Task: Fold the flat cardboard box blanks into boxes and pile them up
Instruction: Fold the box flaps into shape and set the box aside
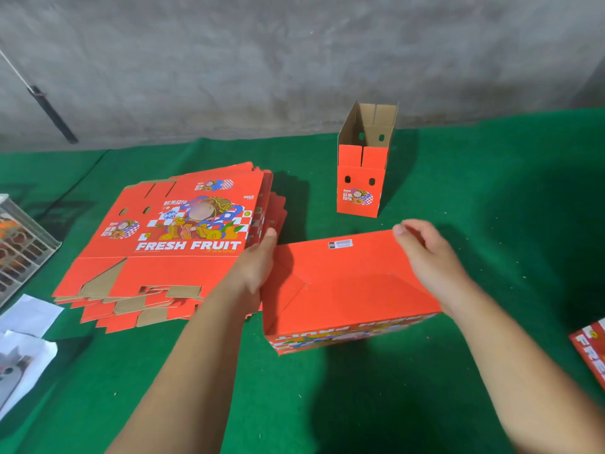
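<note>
Green felt-like surface (458, 191), grey concrete wall (262, 60) behind.

Writing: top sheet of the stack of flat blanks (170, 244) reads "FRESH FRUIT" in white block letters, a gold script word beneath it too small to make out, Chinese characters above a cartoon figure on a blue-and-white checker. Same logo, smaller, on the upright box (360, 188). Small white barcode sticker (340, 244) on the box in hand; print unreadable.

Count: one stack of blanks, several sheets, number not countable, left of centre. One finished box standing tall at the back, open top, two oval holes in its front face. One box being worked (350, 290), upside down at centre front, plain red bottom panels facing up, printed side toward the camera and inverted. One more red printed piece (589, 352) cut off at the right edge, letters "FR" visible.

Hands: left hand (258, 270) flat against the box's left end, fingers straight, thumb along the stack's edge. Right hand (429, 257) at the far right corner of the bottom panel, fingers curled over the flap edge, gripping it.

Around: wire basket (23, 244) at far left, white paper scraps (26, 339) below it, dark rod (52, 116) leaning on the wall. Forearms cover the near surface.
</note>
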The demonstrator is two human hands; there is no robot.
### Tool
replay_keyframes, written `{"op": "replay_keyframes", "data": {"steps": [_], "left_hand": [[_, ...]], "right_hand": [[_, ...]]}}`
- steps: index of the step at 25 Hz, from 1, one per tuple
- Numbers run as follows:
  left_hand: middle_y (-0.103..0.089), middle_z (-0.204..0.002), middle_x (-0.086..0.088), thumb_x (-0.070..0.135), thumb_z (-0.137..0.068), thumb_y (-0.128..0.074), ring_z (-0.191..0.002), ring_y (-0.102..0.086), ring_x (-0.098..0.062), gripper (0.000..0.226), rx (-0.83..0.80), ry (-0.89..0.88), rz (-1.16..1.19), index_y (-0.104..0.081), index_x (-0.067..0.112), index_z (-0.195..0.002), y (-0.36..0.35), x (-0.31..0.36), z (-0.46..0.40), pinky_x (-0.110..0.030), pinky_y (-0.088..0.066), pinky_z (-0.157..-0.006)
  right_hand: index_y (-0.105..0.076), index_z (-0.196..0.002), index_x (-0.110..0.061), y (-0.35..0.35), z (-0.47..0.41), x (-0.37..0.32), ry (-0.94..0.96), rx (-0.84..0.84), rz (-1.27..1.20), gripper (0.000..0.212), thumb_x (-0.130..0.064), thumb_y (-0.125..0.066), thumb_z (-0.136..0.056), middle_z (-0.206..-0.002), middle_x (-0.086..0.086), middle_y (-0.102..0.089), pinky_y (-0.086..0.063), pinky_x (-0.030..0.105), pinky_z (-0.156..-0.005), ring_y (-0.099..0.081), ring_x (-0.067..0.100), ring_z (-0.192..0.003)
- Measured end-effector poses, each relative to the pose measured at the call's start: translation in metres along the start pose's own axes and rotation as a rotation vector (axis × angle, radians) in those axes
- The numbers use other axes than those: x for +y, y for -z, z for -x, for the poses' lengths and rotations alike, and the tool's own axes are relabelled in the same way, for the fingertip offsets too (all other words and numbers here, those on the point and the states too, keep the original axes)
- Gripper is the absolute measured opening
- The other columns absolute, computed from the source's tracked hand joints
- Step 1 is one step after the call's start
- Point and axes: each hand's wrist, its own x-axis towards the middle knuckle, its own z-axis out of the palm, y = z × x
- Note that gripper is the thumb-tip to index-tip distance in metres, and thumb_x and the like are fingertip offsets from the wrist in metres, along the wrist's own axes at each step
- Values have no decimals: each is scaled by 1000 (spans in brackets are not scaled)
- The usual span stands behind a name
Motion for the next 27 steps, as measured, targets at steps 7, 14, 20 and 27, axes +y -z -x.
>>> {"op": "replay_keyframes", "data": {"steps": [7, 14, 20, 27], "left_hand": [[-58, -70, 1, 26, -93, -63, -54, -54, -14, 3, 153, -175, 236, -66, 27, -94, -30, -19, 35, -26, -43, -58], [-63, -136, 13, -2, -72, -61, -115, -66, -1, 70, -249, -474, 353, -54, 31, -133, -21, -23, 19, -22, -55, -84], [-75, -108, 7, 38, -80, -81, -98, -73, -10, 79, -250, -282, -204, -36, 24, -145, -21, -41, -7, -34, -58, -86], [-71, -110, 5, 25, -93, -74, -115, -61, -37, 54, 6, -502, -548, -53, 36, -142, -31, -38, -34, -60, -48, -103]], "right_hand": [[-75, -117, -16, 51, -7, -4, -477, -118, -397, 76, -82, -51, -86, -121, 20, -73, -54, 58, -97, -71, 44, -107], [-76, -121, -17, 76, 6, 27, -587, -361, -679, 62, -57, -69, -74, -118, 18, -75, -61, 52, -81, -75, 35, -95], [-24, -157, -50, 52, 16, 46, -372, -274, -564, 107, -18, -81, -73, -136, -2, -69, -58, 48, -84, -72, 27, -111], [-11, -153, -62, 45, 8, 62, -350, -286, -386, 125, -19, -93, -70, -141, -6, -62, -56, 56, -93, -70, 18, -116]]}}
